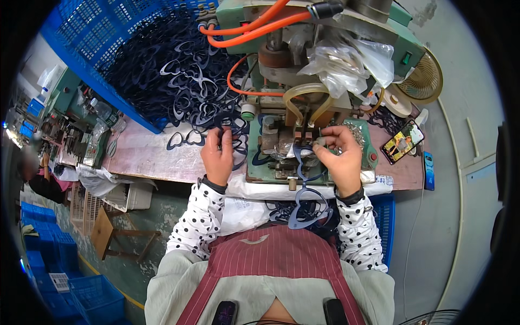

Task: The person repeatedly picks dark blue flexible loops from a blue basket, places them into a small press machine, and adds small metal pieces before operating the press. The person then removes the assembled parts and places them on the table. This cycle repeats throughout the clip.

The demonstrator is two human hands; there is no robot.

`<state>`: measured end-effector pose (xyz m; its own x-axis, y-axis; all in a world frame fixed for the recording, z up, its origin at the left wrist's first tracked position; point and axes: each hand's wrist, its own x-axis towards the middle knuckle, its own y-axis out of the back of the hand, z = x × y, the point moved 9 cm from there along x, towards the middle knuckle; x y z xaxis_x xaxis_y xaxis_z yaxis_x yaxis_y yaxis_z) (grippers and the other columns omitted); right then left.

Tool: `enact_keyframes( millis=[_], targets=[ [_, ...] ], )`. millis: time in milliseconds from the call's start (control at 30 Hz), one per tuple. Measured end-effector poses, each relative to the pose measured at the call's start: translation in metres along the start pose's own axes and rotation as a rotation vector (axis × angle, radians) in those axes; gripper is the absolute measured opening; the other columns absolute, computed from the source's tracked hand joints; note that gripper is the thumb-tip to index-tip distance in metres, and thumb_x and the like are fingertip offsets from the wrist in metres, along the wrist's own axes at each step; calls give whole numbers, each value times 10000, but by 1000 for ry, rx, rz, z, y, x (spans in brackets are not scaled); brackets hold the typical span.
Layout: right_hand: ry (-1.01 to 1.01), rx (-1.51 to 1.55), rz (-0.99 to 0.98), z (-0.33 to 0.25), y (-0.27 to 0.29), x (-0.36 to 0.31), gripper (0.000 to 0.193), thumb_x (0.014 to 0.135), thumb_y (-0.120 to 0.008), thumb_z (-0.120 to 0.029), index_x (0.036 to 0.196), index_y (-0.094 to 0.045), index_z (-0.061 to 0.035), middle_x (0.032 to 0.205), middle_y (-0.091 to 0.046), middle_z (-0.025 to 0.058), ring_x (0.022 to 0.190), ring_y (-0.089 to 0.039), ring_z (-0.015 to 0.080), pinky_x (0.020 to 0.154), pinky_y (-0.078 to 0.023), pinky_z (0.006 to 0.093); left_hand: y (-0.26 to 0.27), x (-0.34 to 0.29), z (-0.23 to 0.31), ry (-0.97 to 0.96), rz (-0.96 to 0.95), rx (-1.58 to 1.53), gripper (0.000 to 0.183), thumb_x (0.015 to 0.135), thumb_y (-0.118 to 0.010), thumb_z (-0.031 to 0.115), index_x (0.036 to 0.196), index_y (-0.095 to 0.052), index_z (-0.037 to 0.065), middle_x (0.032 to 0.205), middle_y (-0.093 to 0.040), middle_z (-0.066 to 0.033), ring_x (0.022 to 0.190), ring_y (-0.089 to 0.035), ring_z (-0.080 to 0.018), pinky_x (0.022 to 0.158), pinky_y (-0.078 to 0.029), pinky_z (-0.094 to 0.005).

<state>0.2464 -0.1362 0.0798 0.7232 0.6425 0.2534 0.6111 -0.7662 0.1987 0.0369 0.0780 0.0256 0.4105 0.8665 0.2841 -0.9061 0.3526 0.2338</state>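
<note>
At the near edge of a heap of dark blue glasses frames point(190, 140), my left hand point(218, 158) has its fingertips closed on one of them; the fingers partly hide it. My right hand point(343, 158) is at the tooling of a green bench press point(254, 174), thumb and index finger curled together. Whatever small piece they pinch is too small to make out. Another blue glasses frame point(297, 210) hangs down from the press tooling over the table's front edge, apart from my left hand. Two yellowish tubes point(293, 97) bend down into the tooling above it.
A large blue crate point(97, 89) spills frames onto the pink tabletop point(157, 157). Small metal parts point(355, 131) lie right of the tooling. A phone point(402, 142), a fan point(422, 78) and a blue box point(428, 170) are at the right. Orange hoses point(244, 39) cross above the press.
</note>
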Motion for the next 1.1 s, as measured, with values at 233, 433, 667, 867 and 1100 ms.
enact_keyframes(
  millis=[233, 433, 667, 867, 1100],
  targets=[
    [55, 8, 14, -8, -9, 5, 344, 701, -726, -31, 996, -571, 51, 775, -689, 102, 681, -627, 124, 668, -498, 260, -13, -37, 100, -741, 35, 169, 177, 828, -614, 12, 1003, -635, 16, 893, -667, -101, 814, -612, -293, 814, -455, -384],
    [97, 61, 51, -6, -20, 8, 477, 696, -755, -46, 1083, -492, 45, 780, -683, 105, 679, -610, 139, 674, -489, 274, -24, -66, 137, -1020, -46, 164, 307, 738, -639, -23, 1039, -649, 39, 957, -683, -78, 840, -638, -247, 808, -471, -409],
    [223, -10, 115, -13, -4, 3, 510, 719, -765, -49, 1159, -514, 8, 956, -666, 97, 913, -622, 170, 839, -486, 310, -74, -115, 156, -1303, -489, 24, 316, 796, -654, 44, 1108, -631, 0, 1120, -663, -168, 994, -660, -297, 895, -519, -429],
    [58, -555, 496, 96, 115, 6, 307, 788, -707, -80, 1084, -633, -41, 907, -670, 95, 860, -640, 197, 763, -497, 312, -94, -109, 142, -1211, -681, -45, 358, 825, -648, 57, 1174, -602, -8, 1210, -614, -184, 1049, -633, -304, 957, -489, -465],
    [173, -843, 332, 92, 96, -10, 309, 773, -725, -170, 1054, -647, -70, 1000, -664, 98, 981, -582, 284, 876, -428, 397, -93, -108, 139, -1180, -684, -62, 375, 834, -642, 58, 1200, -592, -12, 1232, -605, -183, 1054, -630, -303, 976, -477, -477]
  ],
)
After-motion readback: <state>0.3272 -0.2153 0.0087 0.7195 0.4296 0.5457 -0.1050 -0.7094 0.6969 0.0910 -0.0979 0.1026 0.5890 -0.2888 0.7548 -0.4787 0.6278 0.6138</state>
